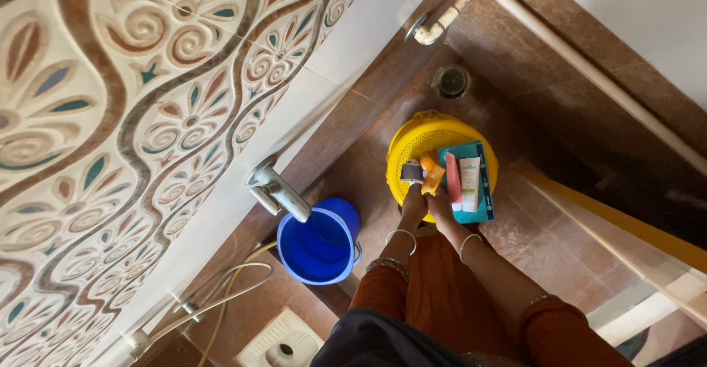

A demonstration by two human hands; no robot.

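Both my hands reach down to a yellow perforated stool (416, 140) standing on the brown tiled floor. My left hand (414, 203) grips a small grey and white container (410, 170) at the stool's near edge. Beside it, my right hand (440, 206) holds an orange bottle (432, 173). A teal box (480, 190) lies on the stool just right of my hands, with a pink tube (453, 179) and a white tube (470, 183) resting on top of it. A bangle sits on each wrist.
A blue bucket (320, 243) stands under a metal tap (276, 189) on the patterned tile wall. A floor drain (451, 81) lies beyond the stool. A white pipe (589, 72) runs along the right wall. A squat toilet pan (283, 345) and hose (221, 304) lie near my feet.
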